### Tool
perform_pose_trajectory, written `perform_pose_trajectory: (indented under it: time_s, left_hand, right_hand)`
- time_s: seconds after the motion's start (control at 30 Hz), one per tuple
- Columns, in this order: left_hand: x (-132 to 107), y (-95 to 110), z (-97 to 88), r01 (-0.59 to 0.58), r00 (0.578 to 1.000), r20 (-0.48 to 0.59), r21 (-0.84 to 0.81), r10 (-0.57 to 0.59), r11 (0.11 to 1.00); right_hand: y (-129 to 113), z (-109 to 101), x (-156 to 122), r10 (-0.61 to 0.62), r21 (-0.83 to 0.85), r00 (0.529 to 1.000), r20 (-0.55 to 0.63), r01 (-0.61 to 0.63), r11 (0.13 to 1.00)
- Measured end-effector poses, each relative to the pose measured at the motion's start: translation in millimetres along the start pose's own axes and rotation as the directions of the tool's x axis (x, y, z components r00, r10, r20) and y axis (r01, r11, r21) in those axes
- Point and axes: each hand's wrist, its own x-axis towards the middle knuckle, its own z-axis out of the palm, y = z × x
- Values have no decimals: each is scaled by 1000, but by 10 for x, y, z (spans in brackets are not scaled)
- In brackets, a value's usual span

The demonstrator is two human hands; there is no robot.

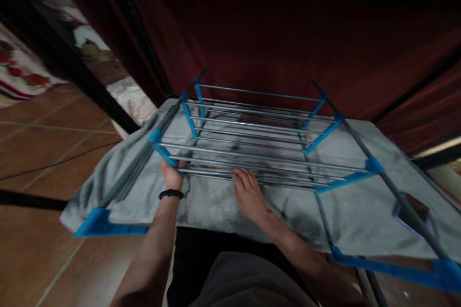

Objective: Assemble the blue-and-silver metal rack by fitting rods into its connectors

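Note:
A clothes drying rack (237, 152) with grey metal rods and blue plastic joints lies across a grey blanket in front of me. My left hand (172, 175), with a black band at the wrist, grips the rack's front left corner, by the blue end bracket (166, 154). Some of its fingers are hidden behind the bracket and rods. My right hand (248, 192) is at the middle of the front rods, its fingers bent over the lowest one. Long side poles run towards me on both sides, ending in blue feet (97, 223).
The grey blanket (219, 206) covers the surface under the rack. A phone (410, 213) lies on it at the right, partly behind a pole. Dark red fabric (259, 48) hangs behind. Black frame bars (90, 91) cross the left side, above a tiled floor (46, 153) with a cable.

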Motion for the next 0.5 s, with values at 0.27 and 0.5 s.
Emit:
perform_pose_trajectory:
  time_s: [0.27, 0.5]
  left_hand:
    - [-16, -105, -89, 1, 1000, 15, -95, 0, 995]
    - [-14, -157, -192, 18, 999, 49, -100, -14, 995]
  right_hand:
    - [-446, 345, 916, -128, -33, 931, 341, 148, 988]
    - [-847, 599, 1373, -190, 59, 892, 410, 181, 982]
